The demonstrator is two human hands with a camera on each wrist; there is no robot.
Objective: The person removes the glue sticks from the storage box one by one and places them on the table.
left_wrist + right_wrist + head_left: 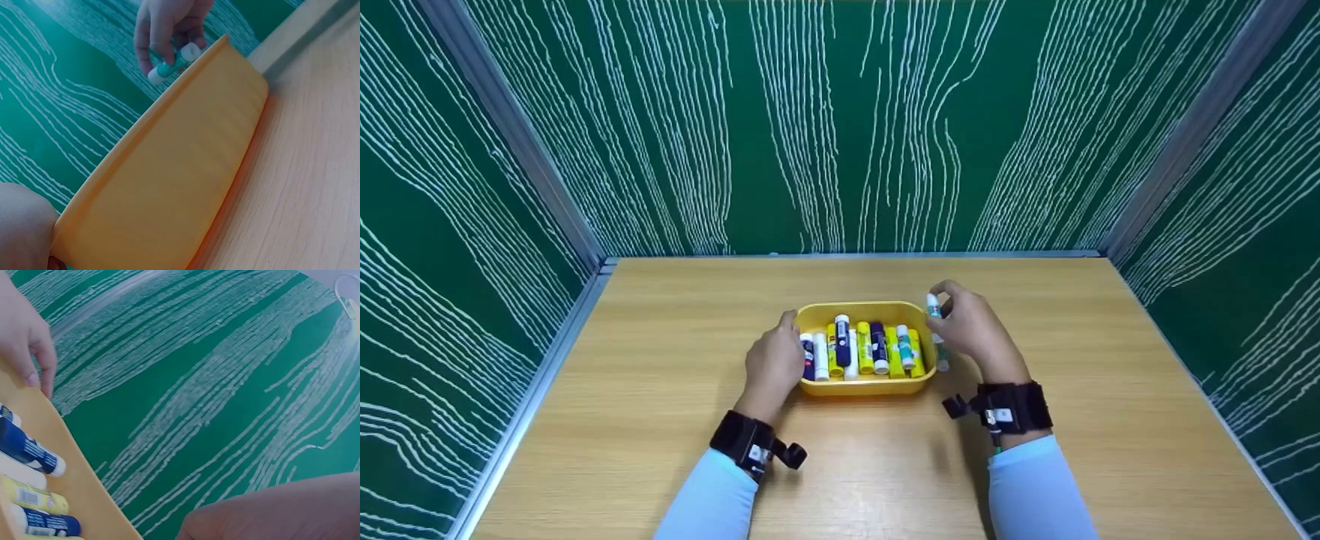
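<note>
A yellow plastic bin (pixel 859 387) sits on the table with several glue sticks lying in it, among them a yellow one (pixel 865 348), a dark blue one (pixel 34 449) and a teal-and-white one (pixel 905 346). My left hand (pixel 776 361) grips the bin's left end at the rim; in the right wrist view, left-hand fingers (pixel 44 360) bend over that edge. At the opposite end, my right hand (pixel 971 326) pinches a teal-and-white glue stick (pixel 174 63) between thumb and fingers, close by the rim. A faint white-and-teal shape (pixel 942 356) shows below that hand, outside the bin.
The wooden table (pixel 675 322) runs back to a green wall with white streaks (pixel 840 135). Metal-framed side panels of the same pattern stand left and right. Both wrists wear black camera straps (pixel 1016 409).
</note>
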